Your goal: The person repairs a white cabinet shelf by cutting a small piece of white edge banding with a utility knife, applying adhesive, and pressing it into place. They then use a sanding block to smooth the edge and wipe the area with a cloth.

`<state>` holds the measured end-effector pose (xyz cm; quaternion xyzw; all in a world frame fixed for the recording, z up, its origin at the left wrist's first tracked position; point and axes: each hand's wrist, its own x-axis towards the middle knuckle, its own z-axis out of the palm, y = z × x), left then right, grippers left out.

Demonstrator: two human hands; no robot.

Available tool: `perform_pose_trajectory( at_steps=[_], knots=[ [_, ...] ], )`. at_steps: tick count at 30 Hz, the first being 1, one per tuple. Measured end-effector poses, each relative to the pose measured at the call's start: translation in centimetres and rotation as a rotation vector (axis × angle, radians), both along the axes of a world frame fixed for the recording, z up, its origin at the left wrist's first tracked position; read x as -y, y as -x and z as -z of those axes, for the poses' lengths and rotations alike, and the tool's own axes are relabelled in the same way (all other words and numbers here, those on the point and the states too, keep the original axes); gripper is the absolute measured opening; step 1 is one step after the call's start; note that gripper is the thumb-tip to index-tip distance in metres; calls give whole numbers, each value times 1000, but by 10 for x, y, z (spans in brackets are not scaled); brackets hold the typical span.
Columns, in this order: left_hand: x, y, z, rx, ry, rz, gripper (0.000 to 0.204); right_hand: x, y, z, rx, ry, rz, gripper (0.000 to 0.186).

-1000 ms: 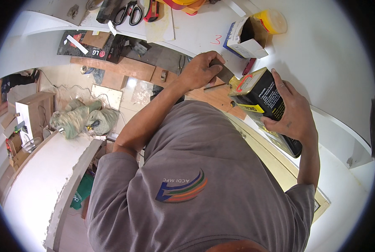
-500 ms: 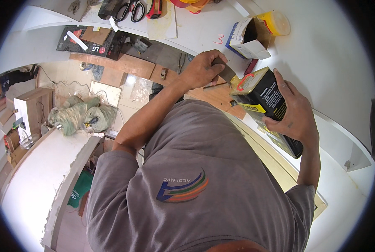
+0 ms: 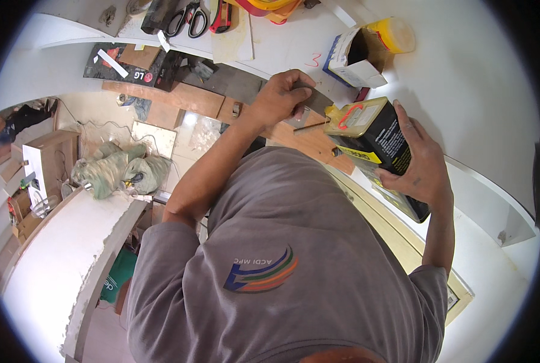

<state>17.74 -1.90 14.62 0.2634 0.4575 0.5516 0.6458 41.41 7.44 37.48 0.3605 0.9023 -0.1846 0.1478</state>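
My left hand (image 3: 282, 101) is closed on a flat, dark brown strip (image 3: 316, 97), thumb and fingers pinching its near end. The strip's far end is beside the yellowish-crusted spout (image 3: 332, 111) of a rectangular metal can; I cannot tell whether they touch. That can (image 3: 386, 138) has a black and yellow label and a red handle (image 3: 350, 116) on its top. It is tilted, with the spout end pointing left toward the strip. My right hand (image 3: 424, 163) is wrapped round the can's right side, thumb across the near face.
Behind the can, an opened cardboard box (image 3: 353, 60) and a yellow tub (image 3: 392, 35) are on the white surface. Scissors (image 3: 188, 19) and a red cutter (image 3: 222, 17) lie at the far left of it. Wooden boards (image 3: 179, 97) and bundled sacks (image 3: 121, 169) are lower down on the left.
The can and both hands have shifted slightly left. The strip has swung flatter, and more of its surface shows. At the far left edge, a person in dark clothes has moved further into view.
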Motion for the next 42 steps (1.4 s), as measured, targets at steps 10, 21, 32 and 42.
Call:
perform_pose_trajectory(
  at_steps=[10,21,32,42],
  knots=[
    [-1,52,-11,186,-50,-71,14,4,-29,41,-418,42,36,120],
    [-16,131,-78,-102,20,204,16,13,-19,79,-662,-40,-97,121],
    [11,117,-87,52,88,-256,17,32,18,99,-767,-264,-21,111],
    [26,141,-128,505,-319,-467,22,32,31,109,-1066,-205,186,110]
  ],
)
